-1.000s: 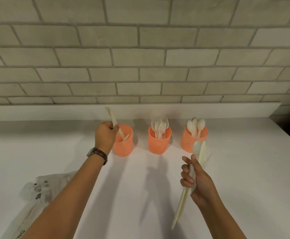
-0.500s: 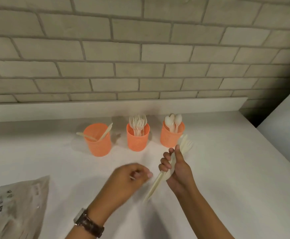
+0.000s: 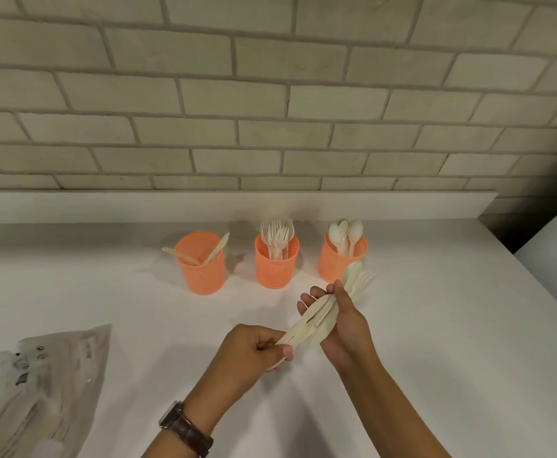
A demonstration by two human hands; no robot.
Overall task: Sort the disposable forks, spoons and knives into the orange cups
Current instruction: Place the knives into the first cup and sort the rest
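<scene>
Head view: my R hand (image 3: 345, 327) grips the bundle (image 3: 317, 320), heads up-right nr the spoon cup (image 3: 335, 267), handles down-left where my L hand (image 3: 254, 353) pinches one.

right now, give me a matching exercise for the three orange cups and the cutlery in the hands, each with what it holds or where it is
Column 1
1. left cup
2. middle cup
3. right cup
4. cutlery bundle

Column 2
a. holds spoons
b. gripped in the right hand
c. holds two knives
d. holds forks

Pairs: 1-c, 2-d, 3-a, 4-b
</scene>
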